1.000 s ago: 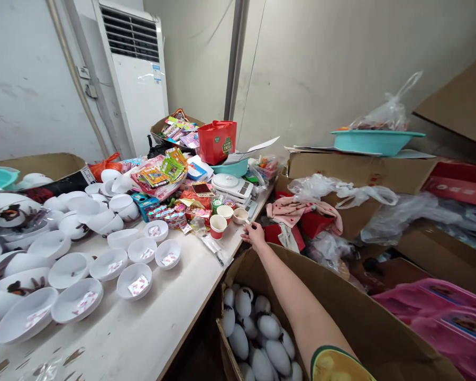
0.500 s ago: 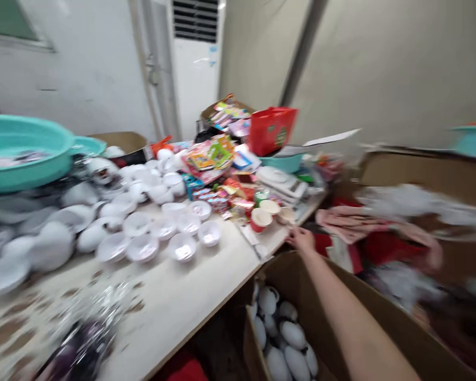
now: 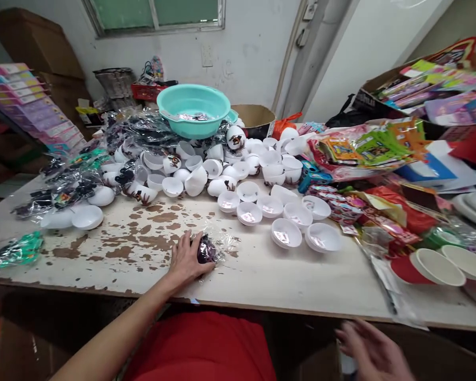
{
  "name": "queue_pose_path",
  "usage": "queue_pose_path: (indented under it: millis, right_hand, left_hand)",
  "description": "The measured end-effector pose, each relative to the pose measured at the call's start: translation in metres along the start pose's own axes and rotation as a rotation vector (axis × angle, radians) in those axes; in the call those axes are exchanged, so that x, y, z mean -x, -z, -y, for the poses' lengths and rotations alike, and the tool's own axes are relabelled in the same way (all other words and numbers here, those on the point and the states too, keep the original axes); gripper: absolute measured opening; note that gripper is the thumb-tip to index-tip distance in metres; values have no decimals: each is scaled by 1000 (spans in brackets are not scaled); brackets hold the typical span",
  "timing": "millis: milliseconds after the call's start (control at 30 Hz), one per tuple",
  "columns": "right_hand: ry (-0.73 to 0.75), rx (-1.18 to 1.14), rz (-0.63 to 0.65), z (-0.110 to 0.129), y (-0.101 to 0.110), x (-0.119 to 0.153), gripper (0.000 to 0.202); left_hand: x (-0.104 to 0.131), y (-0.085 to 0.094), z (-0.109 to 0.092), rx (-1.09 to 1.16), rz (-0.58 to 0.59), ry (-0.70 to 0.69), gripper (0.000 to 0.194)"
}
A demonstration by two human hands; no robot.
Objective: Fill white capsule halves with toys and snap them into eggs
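Note:
My left hand (image 3: 188,259) rests on the table with its fingers wrapped round a small clear plastic bag (image 3: 207,248) that has a dark purple item inside. Over the front edge of the table, at lower right, my right hand (image 3: 375,349) is smeared by motion, and its fingers do not show clearly. To the right of the bag stand several white half-shells (image 3: 286,233), many with a small printed packet in them. Behind these lies a heap of more white egg-shaped shells (image 3: 196,180), some with brown printed marks.
A turquoise basin (image 3: 196,124) stands behind the heap. Bagged dark items (image 3: 138,129) and a green bagged item (image 3: 18,251) lie at left. Colourful snack packets (image 3: 375,151) and paper cups (image 3: 438,267) crowd the right side. The table top (image 3: 254,280) has peeling paint.
The view has swung left. My right hand has come away from the table edge by the paper cups, back towards me. My left hand still has the bagged dark item.

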State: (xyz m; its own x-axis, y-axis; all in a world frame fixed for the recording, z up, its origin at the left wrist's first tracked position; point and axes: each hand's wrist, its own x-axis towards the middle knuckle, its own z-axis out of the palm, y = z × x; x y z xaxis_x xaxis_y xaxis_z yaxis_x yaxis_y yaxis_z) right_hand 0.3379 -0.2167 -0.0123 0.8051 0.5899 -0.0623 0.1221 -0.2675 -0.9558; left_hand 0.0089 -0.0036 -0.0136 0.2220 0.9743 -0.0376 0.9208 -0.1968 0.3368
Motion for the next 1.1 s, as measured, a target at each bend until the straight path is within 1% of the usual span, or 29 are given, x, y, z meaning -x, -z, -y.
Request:
queue_pose_path:
  millis: [33,100,133,167,200,267,300,333,367,400,433,467,533,600,667,733,767,833,867,933,1000,1067,1100]
  right_hand:
    - [32,0,90,3,-19,9,58]
    - [157,-2,279,15,-62,22,44]
    - [232,-9,347,22,-84,27,37]
    - [308,-30,385,31,-105,30,33]
    - [395,-58,395,40,-124,32,34]
    - [574,-97,409,59,-154,35,52]
    - [645,-112,442,68,-166,36,62]
    - [678,-137,492,76,-175,37,69]
    - [665,-179,550,84,-182,39,74]
    - [599,-237,604,90,-189,42,75]
    - [482,-314,639,96,-194,44,74]
    - [340,-393,648,100,-199,46,69]
    - [94,-519,596,106,-209,49,53]
    - [-33,-585,498,109,-218,49,39]
    - [-84,-618,402,109,-226,47,38]
    - [-138,-660,341,110,-232,47,38]
    - [-162,-682,326,111,-235,48,37]
    - [-198,-727,325,112,-239,52,36]
    - [-215,-748,331,113,-240,54,36]
    - [-246,-784,347,116,-241,57,37]
    - [-261,-816,353,118,-240,59,41]
    - [-270,-846,353,119,-235,61,47]
    - [-294,-851,374,119,-232,62,51]
  left_hand:
    - [1,-1,-3,12,-2,-24,82]
    - [3,0,-8,52,-12,-78,71]
    - [4,1,-11,76,-17,-104,68]
    - [5,4,-13,101,-22,-127,66]
    - [6,9,-16,122,-27,-149,64]
    - [11,23,-22,191,-22,-250,62]
    - [15,31,-25,246,-18,-331,61]
    - [18,38,-28,314,-20,-421,62]
    - [22,45,-30,388,-32,-506,63]
    - [24,50,-32,459,-55,-576,63]
    - [26,53,-33,515,-84,-621,64]
    - [27,53,-33,550,-113,-646,64]
    - [27,49,-34,573,-157,-656,62]
    - [27,40,-36,575,-230,-589,59]
    - [28,31,-41,639,-268,-434,65]
    - [29,26,-49,825,-214,-225,75]
    - [28,26,-54,951,-170,-122,76]
    - [21,30,-63,1188,-120,40,63]
    - [17,34,-67,1271,-113,86,55]
    - [6,44,-72,1364,-120,92,40]
    - [0,52,-73,1390,-143,32,32]
    - [1,55,-70,1336,-224,-48,25]
    - [3,54,-68,1260,-290,-89,22]
